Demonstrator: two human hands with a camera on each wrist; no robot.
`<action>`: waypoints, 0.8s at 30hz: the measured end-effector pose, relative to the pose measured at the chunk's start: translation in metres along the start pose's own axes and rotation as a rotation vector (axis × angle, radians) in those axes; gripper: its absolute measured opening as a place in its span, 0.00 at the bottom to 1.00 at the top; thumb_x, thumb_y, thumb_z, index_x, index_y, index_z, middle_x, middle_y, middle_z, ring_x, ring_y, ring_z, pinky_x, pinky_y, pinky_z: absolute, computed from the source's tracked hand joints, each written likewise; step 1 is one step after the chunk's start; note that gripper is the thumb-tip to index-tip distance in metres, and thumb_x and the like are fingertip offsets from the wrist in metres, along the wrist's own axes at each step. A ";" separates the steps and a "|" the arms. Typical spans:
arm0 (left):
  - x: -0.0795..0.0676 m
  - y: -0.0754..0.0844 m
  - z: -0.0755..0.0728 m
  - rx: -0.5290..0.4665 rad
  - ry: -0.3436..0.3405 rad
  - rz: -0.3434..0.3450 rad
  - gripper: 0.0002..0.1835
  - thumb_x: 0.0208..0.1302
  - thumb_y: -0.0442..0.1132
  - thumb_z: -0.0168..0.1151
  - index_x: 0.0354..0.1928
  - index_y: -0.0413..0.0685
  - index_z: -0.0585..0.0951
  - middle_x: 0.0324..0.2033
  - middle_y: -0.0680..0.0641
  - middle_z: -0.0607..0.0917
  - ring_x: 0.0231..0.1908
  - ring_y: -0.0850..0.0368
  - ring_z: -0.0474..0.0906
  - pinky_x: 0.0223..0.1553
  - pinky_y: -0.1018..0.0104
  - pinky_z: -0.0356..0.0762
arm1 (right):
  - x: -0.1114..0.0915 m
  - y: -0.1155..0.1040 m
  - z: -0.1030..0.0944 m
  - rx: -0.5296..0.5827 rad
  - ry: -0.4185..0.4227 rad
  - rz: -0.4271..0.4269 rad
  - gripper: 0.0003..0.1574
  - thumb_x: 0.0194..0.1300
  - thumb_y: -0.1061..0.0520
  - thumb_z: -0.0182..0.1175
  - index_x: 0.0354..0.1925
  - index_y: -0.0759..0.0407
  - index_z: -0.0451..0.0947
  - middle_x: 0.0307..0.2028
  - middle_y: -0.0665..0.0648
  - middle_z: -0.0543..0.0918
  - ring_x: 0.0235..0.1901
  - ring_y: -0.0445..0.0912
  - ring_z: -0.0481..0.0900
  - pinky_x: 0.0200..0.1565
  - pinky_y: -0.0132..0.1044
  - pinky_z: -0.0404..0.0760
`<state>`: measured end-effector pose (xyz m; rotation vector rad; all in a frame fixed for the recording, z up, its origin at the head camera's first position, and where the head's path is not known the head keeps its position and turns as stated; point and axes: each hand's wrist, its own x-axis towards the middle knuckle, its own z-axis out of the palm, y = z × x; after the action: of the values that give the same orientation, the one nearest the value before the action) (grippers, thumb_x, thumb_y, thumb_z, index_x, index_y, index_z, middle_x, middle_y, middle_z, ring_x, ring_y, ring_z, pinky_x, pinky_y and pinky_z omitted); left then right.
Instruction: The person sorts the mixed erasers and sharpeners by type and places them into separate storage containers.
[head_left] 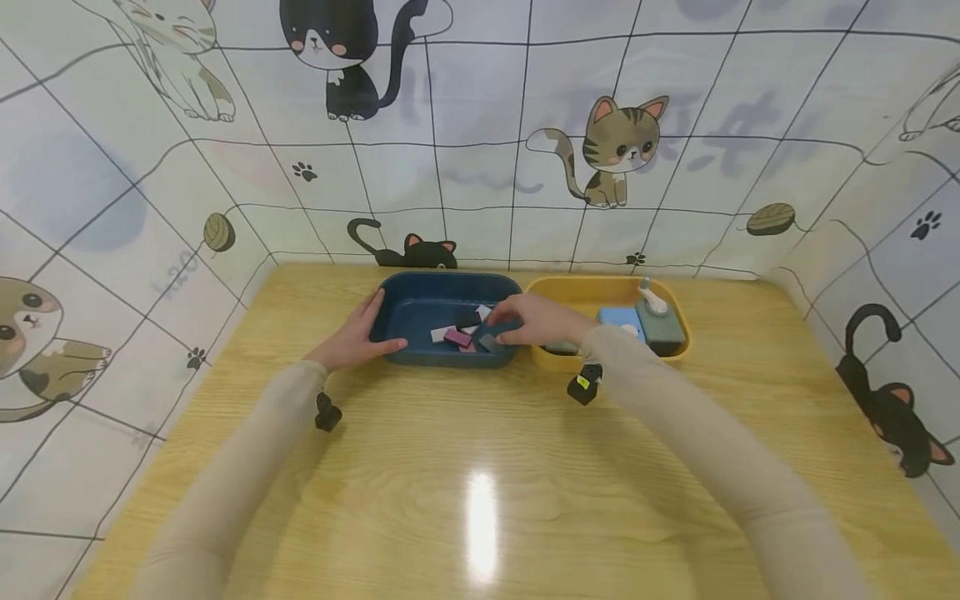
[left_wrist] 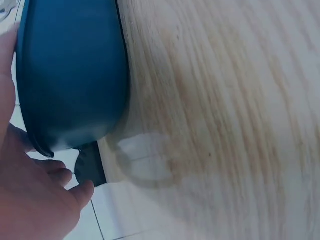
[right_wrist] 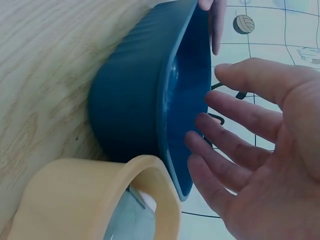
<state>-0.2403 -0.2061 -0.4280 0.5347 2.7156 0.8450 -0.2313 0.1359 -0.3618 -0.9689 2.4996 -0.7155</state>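
My left hand [head_left: 351,337] holds the left end of a dark blue bin [head_left: 442,360]. In the left wrist view, its fingers [left_wrist: 56,172] bend around the bin's end while the thumb lies at the rim. Inside lie several small flat pieces: a magenta block [head_left: 458,337], a black piece [head_left: 468,320], a white piece [head_left: 442,333] and a dark grey piece [head_left: 491,342]. Over the bin's right end hovers my right hand [head_left: 536,321], fingertips close to the grey piece. Its fingers [right_wrist: 240,135] are spread and slightly bent in the right wrist view, with nothing visible between them.
Right beside the blue bin stands a yellow bin [head_left: 684,354], partly behind my right forearm. It contains a grey-green dispenser bottle [head_left: 660,323] with a white pump and a light blue item [head_left: 621,317]. A cat-patterned curtain [head_left: 480,167] rises behind the wooden table [head_left: 420,467].
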 end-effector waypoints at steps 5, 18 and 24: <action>-0.005 0.006 -0.002 0.052 0.000 0.030 0.54 0.64 0.56 0.61 0.76 0.41 0.38 0.74 0.34 0.37 0.72 0.36 0.35 0.67 0.39 0.43 | -0.014 -0.005 0.000 -0.036 0.035 -0.027 0.24 0.67 0.57 0.60 0.57 0.69 0.74 0.54 0.63 0.77 0.55 0.57 0.74 0.57 0.50 0.71; -0.013 0.021 -0.011 0.241 0.025 0.142 0.52 0.64 0.53 0.63 0.74 0.33 0.44 0.72 0.30 0.43 0.71 0.34 0.42 0.67 0.42 0.46 | -0.050 -0.010 -0.003 -0.156 0.069 0.006 0.29 0.70 0.48 0.57 0.59 0.68 0.73 0.55 0.64 0.76 0.55 0.57 0.73 0.58 0.51 0.69; -0.024 0.034 -0.010 0.414 0.035 0.107 0.51 0.65 0.60 0.58 0.76 0.39 0.45 0.73 0.32 0.44 0.71 0.34 0.40 0.66 0.36 0.36 | -0.068 -0.007 -0.002 -0.209 0.076 0.020 0.30 0.70 0.46 0.57 0.60 0.66 0.73 0.58 0.64 0.73 0.55 0.57 0.74 0.56 0.51 0.71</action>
<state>-0.2126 -0.1950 -0.3971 0.7574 2.9263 0.3086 -0.1814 0.1792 -0.3458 -1.0017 2.6883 -0.5004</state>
